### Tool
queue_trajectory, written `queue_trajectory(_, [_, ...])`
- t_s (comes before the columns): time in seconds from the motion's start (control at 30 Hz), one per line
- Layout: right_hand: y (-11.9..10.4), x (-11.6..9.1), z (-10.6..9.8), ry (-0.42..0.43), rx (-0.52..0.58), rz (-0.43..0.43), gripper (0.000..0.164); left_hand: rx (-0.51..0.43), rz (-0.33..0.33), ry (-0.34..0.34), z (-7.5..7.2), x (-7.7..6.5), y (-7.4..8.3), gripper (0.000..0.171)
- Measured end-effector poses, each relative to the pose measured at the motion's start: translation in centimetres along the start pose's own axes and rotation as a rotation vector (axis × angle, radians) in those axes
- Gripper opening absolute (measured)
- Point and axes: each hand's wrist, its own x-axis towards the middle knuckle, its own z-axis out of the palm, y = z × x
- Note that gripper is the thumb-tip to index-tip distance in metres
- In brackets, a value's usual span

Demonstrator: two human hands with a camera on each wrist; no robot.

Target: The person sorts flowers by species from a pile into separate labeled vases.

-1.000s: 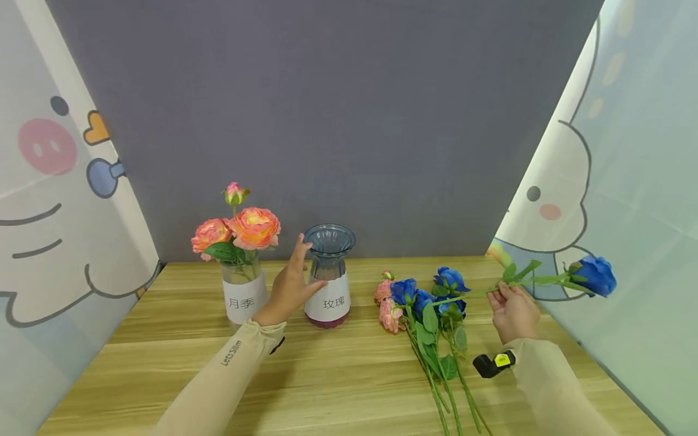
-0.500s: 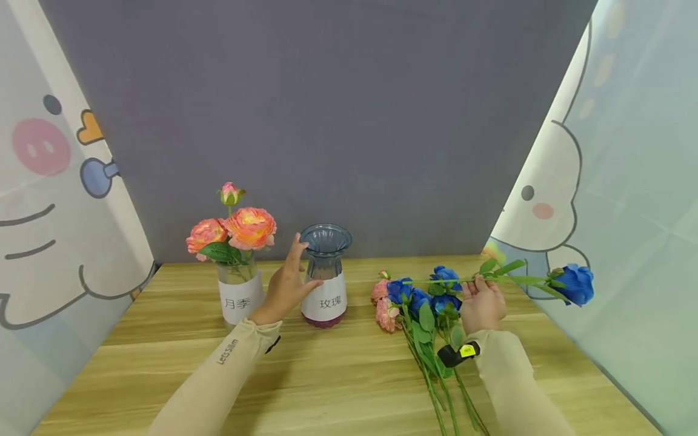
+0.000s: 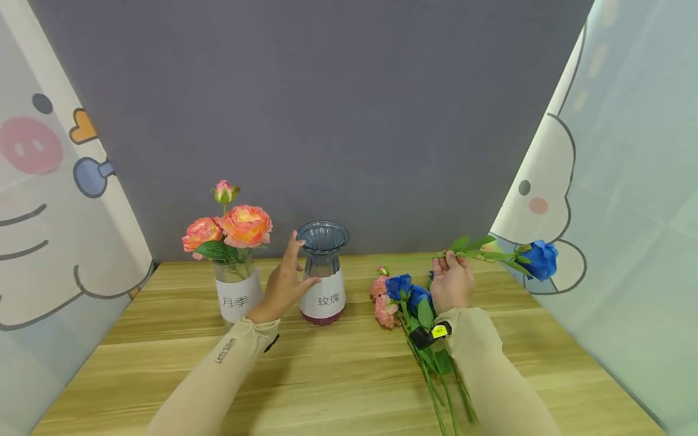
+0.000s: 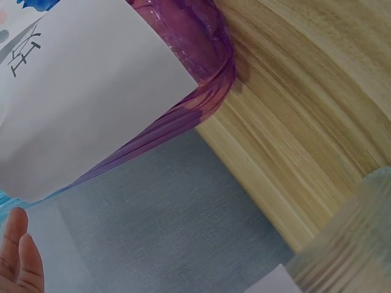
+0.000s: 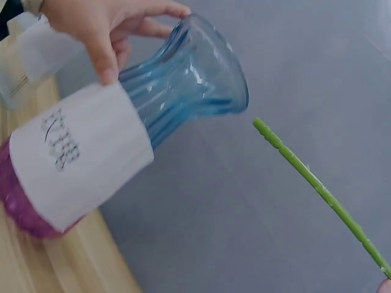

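Note:
A vase (image 3: pixel 323 297), blue at the top and purple at the base, stands upright with a white paper label round it. My left hand (image 3: pixel 282 286) holds it at the neck, thumb in front and fingers behind, one reaching the rim. With fingertips and thumb, my right hand (image 3: pixel 452 283) pinches the green stem of a blue rose (image 3: pixel 540 260) above the table. The bloom points right and the stem runs nearly level to the left. In the right wrist view, the cut end of the stem (image 5: pixel 317 188) is beside the vase mouth, apart from it.
To the left stands a labelled clear vase (image 3: pixel 239 297) with orange-pink flowers (image 3: pixel 246 225). Several blue roses (image 3: pixel 418 298) and pink flowers (image 3: pixel 385 310) lie on the wooden table (image 3: pixel 327 387), partly under the right forearm. A grey backdrop (image 3: pixel 349 121) rises behind.
My right hand has moved left and slightly up with the blue rose, its stem coming nearer the vase. The left hand stays at the vase neck.

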Motion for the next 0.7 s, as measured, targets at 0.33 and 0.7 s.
queue_trajectory(0.33, [1.3,-1.4,3.3,-0.016,0.169,0.038,0.007,0.007,-0.004,0.001,-0.1,0.0,-0.1,0.094])
queue_trajectory(0.7, [1.8,-1.7,8.4,-0.005,0.121,-0.059,0.012,0.008,0.023,-0.003,-0.3,0.0,-0.1,0.088])
